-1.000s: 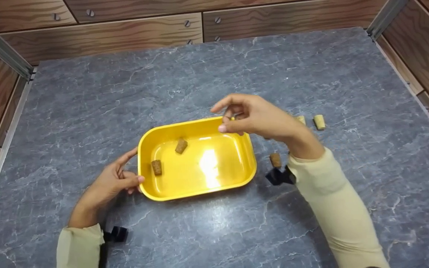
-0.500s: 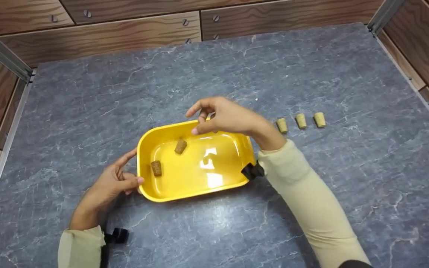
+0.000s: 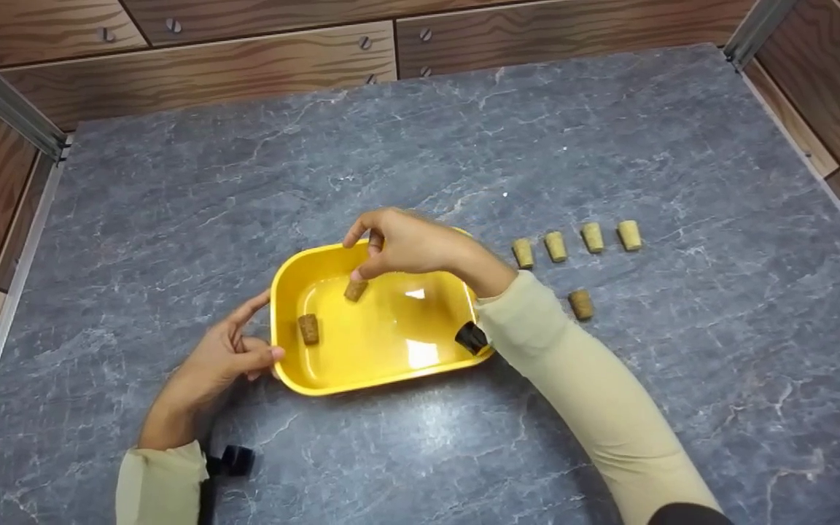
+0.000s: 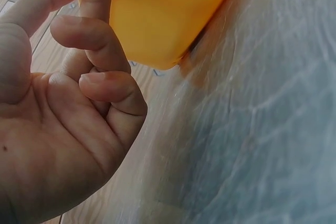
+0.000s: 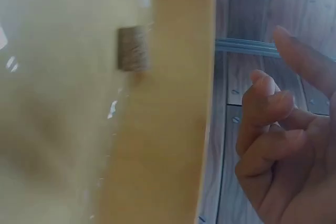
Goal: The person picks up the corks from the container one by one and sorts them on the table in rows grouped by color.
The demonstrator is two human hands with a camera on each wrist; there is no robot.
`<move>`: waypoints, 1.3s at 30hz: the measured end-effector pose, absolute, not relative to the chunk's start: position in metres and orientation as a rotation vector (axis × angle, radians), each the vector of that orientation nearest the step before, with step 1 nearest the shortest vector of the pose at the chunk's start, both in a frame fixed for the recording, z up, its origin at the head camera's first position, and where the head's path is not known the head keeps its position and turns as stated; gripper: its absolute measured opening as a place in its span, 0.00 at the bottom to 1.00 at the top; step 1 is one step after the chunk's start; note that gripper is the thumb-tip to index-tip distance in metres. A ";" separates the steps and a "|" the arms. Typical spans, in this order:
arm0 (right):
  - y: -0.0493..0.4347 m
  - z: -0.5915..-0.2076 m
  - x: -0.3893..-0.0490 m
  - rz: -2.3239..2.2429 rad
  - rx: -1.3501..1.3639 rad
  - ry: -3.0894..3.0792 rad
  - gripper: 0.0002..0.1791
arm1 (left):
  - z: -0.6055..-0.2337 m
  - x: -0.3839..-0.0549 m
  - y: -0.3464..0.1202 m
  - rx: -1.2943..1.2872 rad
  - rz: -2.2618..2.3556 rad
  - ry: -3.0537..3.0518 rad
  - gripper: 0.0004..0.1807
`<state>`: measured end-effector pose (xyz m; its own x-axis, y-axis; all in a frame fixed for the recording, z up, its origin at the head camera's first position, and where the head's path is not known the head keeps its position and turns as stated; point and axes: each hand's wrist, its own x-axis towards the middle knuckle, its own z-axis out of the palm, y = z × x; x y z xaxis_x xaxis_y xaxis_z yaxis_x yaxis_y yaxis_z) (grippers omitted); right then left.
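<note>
A yellow plastic tub (image 3: 365, 354) stands on the table, tilted slightly in the head view. My left hand (image 3: 219, 357) grips its left end, thumb on the rim and fingers around the outside. Inside lie two brown corks: one (image 3: 308, 329) by the left wall, the other (image 3: 354, 291) nearer the far wall. Over the far side hovers my right hand (image 3: 409, 244), holding nothing, its thumb tip overlapping the second cork in the head view. In the right wrist view its fingers are loosely bent, apart from the cork (image 5: 132, 49) and beyond the tub's wall.
Right of the tub, several pale corks (image 3: 555, 246) lie in a row. A darker brown cork (image 3: 580, 305) lies nearer the right sleeve (image 3: 573, 364). Wood-patterned panels (image 3: 245, 65) border the grey marbled table (image 3: 245, 175) at the back and sides.
My right hand has moved left across the tub, from its right end to over the second cork. The pale row and the darker cork are now uncovered. My left hand stays on the rim.
</note>
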<state>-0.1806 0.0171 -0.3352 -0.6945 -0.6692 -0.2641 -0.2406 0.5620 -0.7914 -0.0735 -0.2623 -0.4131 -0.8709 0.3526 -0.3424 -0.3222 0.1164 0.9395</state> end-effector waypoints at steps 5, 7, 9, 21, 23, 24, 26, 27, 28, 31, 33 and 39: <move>0.014 -0.350 -0.183 -0.899 -0.739 2.261 0.26 | -0.414 -0.073 -0.262 0.030 1.803 1.921 0.49; 0.013 -0.356 -0.183 -0.859 -0.741 2.226 0.26 | -0.414 -0.072 -0.262 0.031 1.809 1.917 0.49; 0.012 -0.361 -0.182 -0.800 -0.744 2.215 0.25 | -0.414 -0.072 -0.262 0.048 1.819 1.908 0.49; 0.005 -0.374 -0.180 -0.568 -0.843 2.302 0.23 | -0.415 -0.072 -0.262 0.098 1.821 1.917 0.48; 0.005 -0.375 -0.180 -0.560 -0.860 2.302 0.23 | -0.415 -0.072 -0.262 0.076 1.816 1.928 0.48; 0.004 -0.375 -0.180 -0.543 -0.870 2.310 0.23 | -0.415 -0.072 -0.262 0.069 1.815 1.929 0.49; 0.003 -0.377 -0.181 -0.498 -0.894 2.332 0.23 | -0.416 -0.072 -0.262 0.053 1.810 1.933 0.49; 0.002 -0.377 -0.180 -0.471 -0.904 2.344 0.23 | -0.416 -0.072 -0.263 0.053 1.805 1.936 0.49; 0.001 -0.378 -0.180 -0.439 -0.915 2.359 0.22 | -0.416 -0.072 -0.263 0.050 1.799 1.940 0.48; -0.002 -0.381 -0.180 -0.352 -0.943 2.391 0.21 | -0.416 -0.072 -0.263 0.051 1.791 1.945 0.48; -0.003 -0.382 -0.180 -0.319 -0.958 2.395 0.20 | -0.416 -0.072 -0.263 0.056 1.789 1.947 0.48; -0.003 -0.382 -0.180 -0.319 -0.969 2.385 0.12 | -0.415 -0.073 -0.264 0.058 1.797 1.944 0.48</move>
<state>-0.1802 -0.0033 -0.3823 -0.5952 -0.7009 -0.3932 -0.5728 0.7131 -0.4042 -0.0730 -0.2638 -0.4155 -0.8797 0.3519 -0.3198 -0.2911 0.1333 0.9474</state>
